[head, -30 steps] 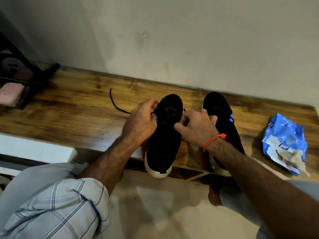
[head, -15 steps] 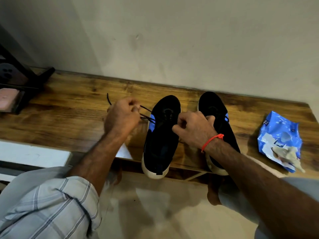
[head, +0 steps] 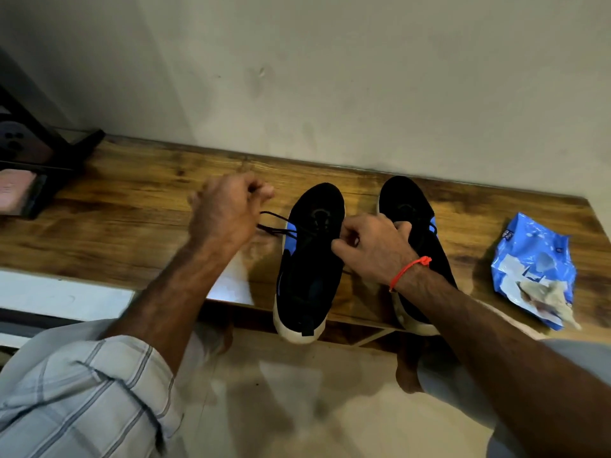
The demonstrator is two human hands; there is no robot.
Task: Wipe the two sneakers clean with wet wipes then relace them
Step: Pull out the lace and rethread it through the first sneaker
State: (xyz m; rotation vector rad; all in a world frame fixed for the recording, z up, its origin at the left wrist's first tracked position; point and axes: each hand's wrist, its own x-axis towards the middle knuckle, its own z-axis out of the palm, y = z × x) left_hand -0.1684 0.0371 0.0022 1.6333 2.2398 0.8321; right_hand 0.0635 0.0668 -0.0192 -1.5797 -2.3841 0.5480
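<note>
Nearest to you are your two forearms, the left one coming out of a rolled plaid sleeve [head: 82, 391]. Past them, two black sneakers with white soles stand side by side on the wooden bench [head: 132, 219], toes toward the wall, heels hanging a little over the near edge.

Your right hand [head: 373, 246] sits between the two sneakers at the right side of the left sneaker [head: 307, 259], fingers curled in around its laces area; a red thread band [head: 410, 269] circles that wrist. Whether it pinches a lace end or the shoe's edge, you cannot tell from here. That hand and forearm cover part of the right sneaker [head: 406, 206].

Your left hand [head: 228, 209] is out to the left of the left sneaker, lifted off the bench and somewhat blurred, fingers closed on the black lace [head: 277, 223], which runs in two strands from the hand to the shoe's eyelets.

To the right, well apart from the shoes, lies a blue wipes pack [head: 535, 259] with a crumpled, soiled wipe [head: 545, 299] on its near end.

At the far left stands a dark rack [head: 49, 150] with a pink item on it.
</note>
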